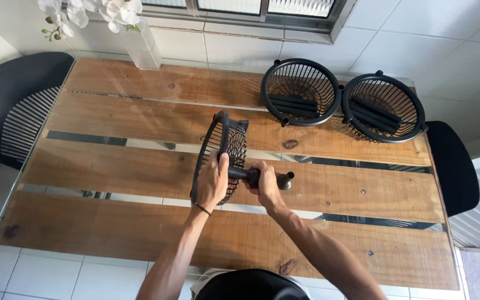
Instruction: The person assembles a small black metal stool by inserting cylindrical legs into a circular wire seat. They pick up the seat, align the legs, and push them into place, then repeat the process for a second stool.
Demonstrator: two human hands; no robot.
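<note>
Wire basket, black and tipped on its side near the middle of the tabletop, was gripped at its rim by the left hand, while the right hand was closed around a black rod sticking out from the basket's side, so the step looked like fitting that rod to the basket, and the next move would call for holding the rim steady. Two more black baskets with loose rods inside sat at the far right corner, a vase of white flowers stood at the far left edge, and black chairs flanked the wooden table in a white-tiled room
</note>
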